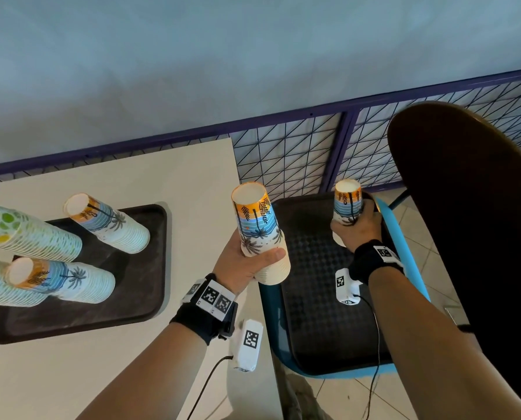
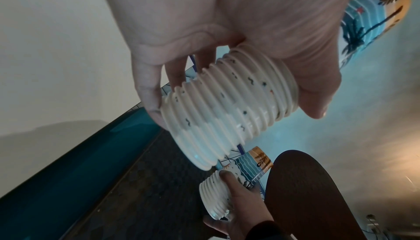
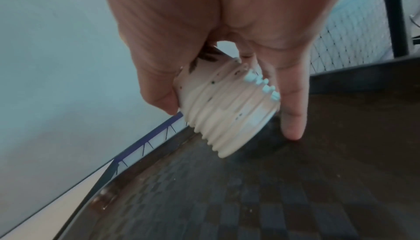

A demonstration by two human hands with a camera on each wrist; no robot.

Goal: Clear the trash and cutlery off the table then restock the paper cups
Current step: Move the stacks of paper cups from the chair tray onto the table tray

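Observation:
My left hand (image 1: 247, 262) grips a stack of palm-print paper cups (image 1: 257, 228), upside down, in the air between the white table (image 1: 71, 374) and the chair tray (image 1: 320, 322). In the left wrist view the fingers wrap that stack's ribbed rims (image 2: 229, 103). My right hand (image 1: 357, 230) holds a shorter palm-print stack (image 1: 347, 203) at the far end of the chair tray. In the right wrist view its rims (image 3: 229, 116) hang tilted just above the tray (image 3: 250, 199), with one finger straight beside them. The same small stack (image 2: 236, 181) shows in the left wrist view.
On the table a black tray (image 1: 80, 319) carries two palm-print cup stacks (image 1: 113, 222) (image 1: 62, 280) and two green-dotted stacks (image 1: 26, 234) at the left edge. A dark chair back (image 1: 471, 237) stands right of the blue chair seat (image 1: 404, 237). A wire fence (image 1: 283, 159) runs behind.

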